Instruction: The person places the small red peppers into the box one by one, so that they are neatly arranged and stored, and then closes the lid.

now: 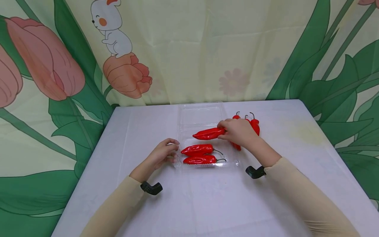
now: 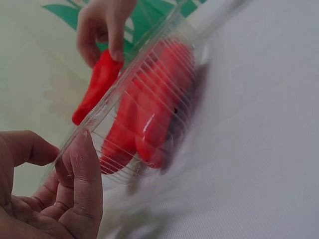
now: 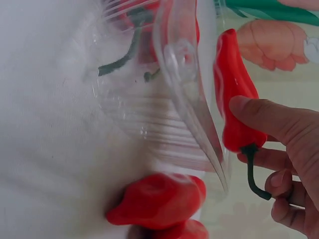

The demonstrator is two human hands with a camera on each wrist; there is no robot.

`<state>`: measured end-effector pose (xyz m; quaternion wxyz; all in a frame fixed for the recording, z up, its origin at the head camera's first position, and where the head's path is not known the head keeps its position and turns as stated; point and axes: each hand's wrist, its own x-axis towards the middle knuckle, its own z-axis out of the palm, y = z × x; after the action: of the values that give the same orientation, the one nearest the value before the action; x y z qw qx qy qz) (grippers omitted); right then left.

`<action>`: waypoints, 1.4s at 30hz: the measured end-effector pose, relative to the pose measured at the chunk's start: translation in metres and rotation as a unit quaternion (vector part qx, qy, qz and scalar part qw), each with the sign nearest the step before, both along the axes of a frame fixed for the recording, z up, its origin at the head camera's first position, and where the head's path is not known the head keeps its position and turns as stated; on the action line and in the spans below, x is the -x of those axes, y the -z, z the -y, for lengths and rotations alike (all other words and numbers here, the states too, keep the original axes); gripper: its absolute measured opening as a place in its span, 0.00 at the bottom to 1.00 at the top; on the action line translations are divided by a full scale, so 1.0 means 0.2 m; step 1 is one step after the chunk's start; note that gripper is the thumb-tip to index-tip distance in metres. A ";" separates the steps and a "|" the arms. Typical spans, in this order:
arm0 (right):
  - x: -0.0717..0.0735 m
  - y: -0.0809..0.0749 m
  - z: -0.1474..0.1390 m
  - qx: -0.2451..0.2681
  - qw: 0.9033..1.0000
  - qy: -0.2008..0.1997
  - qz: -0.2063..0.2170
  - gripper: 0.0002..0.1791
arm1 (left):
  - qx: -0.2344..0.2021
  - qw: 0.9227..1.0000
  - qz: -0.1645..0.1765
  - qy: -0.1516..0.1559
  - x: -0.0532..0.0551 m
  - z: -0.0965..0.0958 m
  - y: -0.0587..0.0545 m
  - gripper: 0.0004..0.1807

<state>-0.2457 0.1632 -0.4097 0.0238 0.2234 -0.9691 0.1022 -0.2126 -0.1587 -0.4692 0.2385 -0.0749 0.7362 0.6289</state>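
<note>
My right hand [image 1: 239, 131] pinches a red chili pepper [image 1: 209, 133] near its stem end and holds it over the back part of a clear plastic box [image 1: 228, 161]. Thumb and fingers lie on either side of this pepper [image 3: 237, 89] in the right wrist view, its green stem pointing toward the palm. Two more red peppers [image 1: 197, 150] lie side by side in the box, stems to the right. At the box's left edge is my left hand [image 1: 162, 153]; its thumb and fingers pinch the plastic rim [image 2: 94, 117] in the left wrist view.
The box's transparent lid [image 1: 201, 114] lies folded back behind it. Several loose red peppers [image 1: 255, 125] lie right of the box, partly hidden by my right hand. A white cloth covers the table [image 1: 189, 204], and a printed curtain [image 1: 189, 49] hangs behind it.
</note>
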 end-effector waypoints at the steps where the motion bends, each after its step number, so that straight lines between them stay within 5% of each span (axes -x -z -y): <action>1: 0.00 0.01 0.01 0.000 1.000 -0.001 0.002 0.27 | 0.000 1.000 0.000 -0.001 0.00 0.00 0.00 0.19; 26: 0.02 0.03 0.23 -0.104 0.994 -0.039 -0.019 0.26 | -0.003 1.000 0.005 -0.002 -0.01 0.00 -0.01 0.19; 42: 0.01 0.05 0.30 -0.086 0.995 -0.041 0.004 0.24 | -0.005 1.000 -0.001 -0.005 0.00 0.00 0.00 0.19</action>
<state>-0.2482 0.1038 -0.4200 -0.0035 0.2639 -0.9643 0.0205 -0.2124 -0.1577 -0.4688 0.2352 -0.0766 0.7329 0.6337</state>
